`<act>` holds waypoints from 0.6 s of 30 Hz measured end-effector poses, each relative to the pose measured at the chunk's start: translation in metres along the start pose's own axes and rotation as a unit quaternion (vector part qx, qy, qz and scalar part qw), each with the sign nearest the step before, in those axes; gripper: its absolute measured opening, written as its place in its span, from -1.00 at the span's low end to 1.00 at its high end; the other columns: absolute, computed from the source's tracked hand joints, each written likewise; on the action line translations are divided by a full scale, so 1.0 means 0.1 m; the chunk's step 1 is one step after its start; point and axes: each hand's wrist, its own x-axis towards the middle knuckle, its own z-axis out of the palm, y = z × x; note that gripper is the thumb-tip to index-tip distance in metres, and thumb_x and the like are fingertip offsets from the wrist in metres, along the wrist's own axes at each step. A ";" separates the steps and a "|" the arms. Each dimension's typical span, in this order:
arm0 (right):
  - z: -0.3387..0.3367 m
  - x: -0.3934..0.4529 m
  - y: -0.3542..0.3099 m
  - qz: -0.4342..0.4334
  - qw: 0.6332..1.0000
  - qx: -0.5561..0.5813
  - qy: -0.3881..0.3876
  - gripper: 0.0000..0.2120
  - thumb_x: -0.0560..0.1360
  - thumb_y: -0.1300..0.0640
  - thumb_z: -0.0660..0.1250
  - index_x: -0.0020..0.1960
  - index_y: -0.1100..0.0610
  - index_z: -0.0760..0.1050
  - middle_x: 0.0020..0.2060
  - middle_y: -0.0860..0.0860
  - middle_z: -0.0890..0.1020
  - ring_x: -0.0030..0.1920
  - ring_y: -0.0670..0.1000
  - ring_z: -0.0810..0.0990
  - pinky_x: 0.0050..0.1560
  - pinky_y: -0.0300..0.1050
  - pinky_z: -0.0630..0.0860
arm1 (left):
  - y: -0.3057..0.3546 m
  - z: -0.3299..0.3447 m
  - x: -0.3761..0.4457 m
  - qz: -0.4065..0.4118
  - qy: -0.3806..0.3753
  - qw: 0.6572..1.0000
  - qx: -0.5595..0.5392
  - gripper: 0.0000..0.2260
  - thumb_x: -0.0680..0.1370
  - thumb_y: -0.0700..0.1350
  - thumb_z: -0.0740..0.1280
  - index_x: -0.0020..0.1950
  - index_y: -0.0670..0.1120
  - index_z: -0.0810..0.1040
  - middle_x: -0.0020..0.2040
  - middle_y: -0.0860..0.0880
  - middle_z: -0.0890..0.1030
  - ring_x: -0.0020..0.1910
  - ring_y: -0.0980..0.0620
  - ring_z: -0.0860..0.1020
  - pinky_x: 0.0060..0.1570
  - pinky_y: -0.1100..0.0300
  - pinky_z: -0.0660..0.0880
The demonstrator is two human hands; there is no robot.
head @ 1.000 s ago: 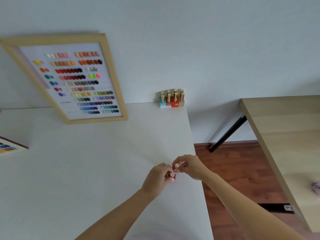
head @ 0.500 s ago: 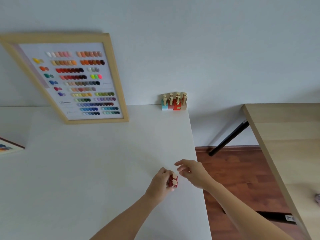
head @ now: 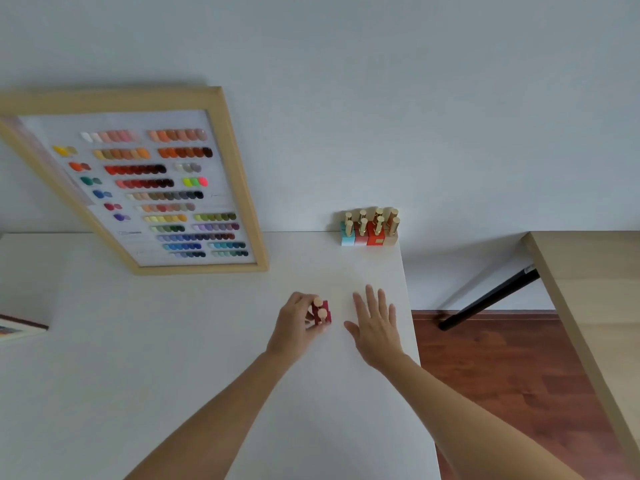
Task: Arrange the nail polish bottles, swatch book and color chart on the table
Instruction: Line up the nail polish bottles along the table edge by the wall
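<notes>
Two dark red bottles [head: 322,311] stand on the white table [head: 173,358], near its right edge, one just behind the other and apparently touching. The left hand [head: 294,327] is wrapped around them from the left, fingers curled and closed on their sides, probably to keep the pair together as a unit so both can be slid or set down at once. Motion blur hides whether the bases are flat on the surface or slightly lifted.

Just beside them the right hand [head: 375,327] hovers or rests palm down with the fingers spread and straight, gripping nothing; it looks ready to steady the pair from the other side or to reach onward.

Farther back, at the table's far right corner against the wall, a cluster of bottles [head: 369,228] with gold caps stands upright in tight rows, blue, red, orange and tan. That neat block suggests where the red pair belongs, so I judge the bottle sorting as well along but unfinished.

Leaning on the wall to the left, the framed color chart [head: 156,192] is tilted back for viewing. At the far left edge, a corner of what seems to be the swatch book [head: 19,329] lies flat, mostly out of frame.
</notes>
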 end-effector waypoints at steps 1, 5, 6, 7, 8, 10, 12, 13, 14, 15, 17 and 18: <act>0.07 0.03 0.00 0.005 1.000 -0.019 -0.010 -0.38 0.60 -0.17 -0.07 0.53 0.05 -0.20 0.54 0.12 -0.21 0.52 0.21 -0.28 0.49 0.20 -0.20 | 0.00 -0.03 0.17 -0.002 0.006 1.000 0.007 -0.63 0.34 -0.27 0.53 0.10 -0.18 0.56 0.00 -0.06 0.49 -0.05 0.01 0.57 -0.09 0.31 0.58; 0.31 0.04 0.05 0.019 0.999 -0.046 0.005 -0.37 0.55 -0.27 -0.28 0.48 -0.02 -0.42 0.53 0.08 -0.29 0.49 0.16 -0.39 0.50 0.20 -0.27 | -0.01 -0.07 0.78 -0.008 0.026 0.999 0.026 -0.60 0.33 -0.27 0.54 0.13 -0.18 0.55 0.03 -0.12 0.52 -0.09 -0.04 0.59 -0.03 0.17 0.60; 0.34 0.04 0.06 0.020 0.998 -0.053 0.013 -0.37 0.54 -0.28 -0.30 0.48 -0.03 -0.43 0.53 0.07 -0.29 0.49 0.14 -0.39 0.50 0.19 -0.29 | -0.02 -0.05 0.92 -0.009 0.031 0.999 0.026 -0.61 0.33 -0.28 0.54 0.12 -0.18 0.55 0.03 -0.13 0.52 -0.10 -0.05 0.60 -0.01 0.15 0.60; 0.36 0.05 0.07 0.021 0.998 -0.058 0.020 -0.37 0.54 -0.28 -0.30 0.49 -0.04 -0.41 0.53 0.07 -0.27 0.50 0.14 -0.36 0.49 0.17 -0.29 | -0.03 -0.03 1.05 -0.011 0.035 0.999 0.026 -0.62 0.34 -0.30 0.53 0.12 -0.18 0.56 0.03 -0.15 0.52 -0.11 -0.06 0.60 -0.01 0.13 0.60; 0.37 0.05 0.07 0.022 0.997 -0.063 0.027 -0.37 0.55 -0.28 -0.26 0.50 -0.03 -0.36 0.54 0.07 -0.23 0.52 0.14 -0.31 0.48 0.17 -0.27 | -0.05 0.00 1.17 -0.012 0.037 0.999 0.024 -0.62 0.34 -0.30 0.53 0.12 -0.18 0.56 0.02 -0.15 0.53 -0.12 -0.07 0.61 0.00 0.13 0.59; 0.38 0.05 0.07 0.024 0.997 -0.066 0.039 -0.35 0.57 -0.27 -0.17 0.53 0.00 -0.24 0.55 0.09 -0.13 0.54 0.16 -0.19 0.46 0.18 -0.18 | -0.07 0.06 1.36 -0.015 0.034 0.999 0.027 -0.62 0.33 -0.30 0.53 0.12 -0.18 0.56 0.03 -0.16 0.54 -0.10 -0.08 0.61 0.00 0.17 0.57; 0.39 0.06 0.07 0.024 0.996 -0.072 0.042 -0.35 0.57 -0.26 -0.14 0.54 0.02 -0.19 0.55 0.10 -0.09 0.54 0.17 -0.14 0.46 0.20 -0.12 | -0.09 0.11 1.52 -0.014 0.026 0.999 0.031 -0.61 0.32 -0.29 0.54 0.11 -0.19 0.56 0.04 -0.17 0.54 -0.06 -0.11 0.60 0.04 0.13 0.56; 0.41 0.07 0.09 0.027 0.996 -0.073 0.042 -0.34 0.56 -0.26 -0.13 0.54 0.03 -0.18 0.55 0.10 -0.08 0.54 0.17 -0.13 0.45 0.21 -0.09 | -0.11 0.15 1.60 -0.012 0.022 0.999 0.033 -0.61 0.31 -0.30 0.54 0.10 -0.20 0.56 0.05 -0.18 0.55 -0.03 -0.13 0.60 0.06 0.07 0.57; 0.42 0.08 0.09 0.028 0.996 -0.072 0.044 -0.34 0.56 -0.26 -0.12 0.54 0.03 -0.16 0.55 0.11 -0.06 0.54 0.17 -0.12 0.45 0.22 -0.07 | -0.11 0.17 1.66 -0.010 0.022 0.999 0.036 -0.60 0.30 -0.30 0.54 0.11 -0.22 0.56 0.05 -0.20 0.56 -0.01 -0.15 0.59 0.08 0.01 0.56; 0.42 0.07 0.08 0.025 0.996 -0.072 0.047 -0.35 0.56 -0.26 -0.12 0.54 0.03 -0.14 0.55 0.11 -0.05 0.54 0.17 -0.11 0.45 0.22 -0.05 | -0.11 0.17 1.70 -0.007 0.026 0.999 0.040 -0.58 0.30 -0.30 0.54 0.12 -0.24 0.55 0.05 -0.22 0.56 0.00 -0.17 0.59 0.08 -0.03 0.55; 0.43 0.08 0.09 0.023 0.996 -0.072 0.045 -0.34 0.56 -0.26 -0.10 0.54 0.04 -0.12 0.55 0.12 -0.04 0.54 0.17 -0.10 0.44 0.23 -0.04 | -0.11 0.19 1.79 0.004 0.033 0.998 0.044 -0.57 0.29 -0.29 0.54 0.12 -0.26 0.55 0.03 -0.24 0.58 -0.01 -0.19 0.59 0.05 -0.04 0.56; 0.44 0.08 0.10 0.022 0.996 -0.073 0.045 -0.34 0.56 -0.26 -0.09 0.54 0.04 -0.12 0.55 0.12 -0.04 0.54 0.17 -0.10 0.45 0.23 -0.04 | -0.11 0.20 1.83 0.007 0.036 0.998 0.041 -0.58 0.29 -0.28 0.54 0.11 -0.27 0.55 0.02 -0.24 0.59 -0.02 -0.19 0.60 0.03 -0.04 0.56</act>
